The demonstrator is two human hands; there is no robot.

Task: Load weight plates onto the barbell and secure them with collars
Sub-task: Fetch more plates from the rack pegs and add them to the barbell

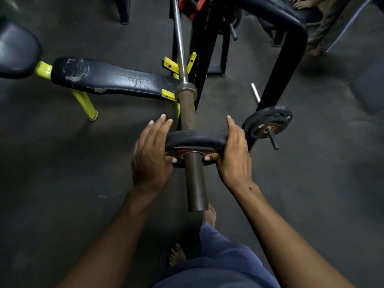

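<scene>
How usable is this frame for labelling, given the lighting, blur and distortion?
Head view: dim, uneven lighting; wide-angle bending at the edges; corners soft and dark. The black round weight plate on the brown steel barbell sleeve is fairly sharp, both hands' grip clear. Mild glare on the chrome bar shaft.

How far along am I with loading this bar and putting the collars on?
Done: the weight plate is already threaded onto the barbell sleeve. In hand: your left hand and right hand hold its rim, with bare sleeve between it and the shoulder of the barbell, so it is not seated. Left: push it home, perhaps add plates from the rack peg, fit collars; none visible.
</scene>
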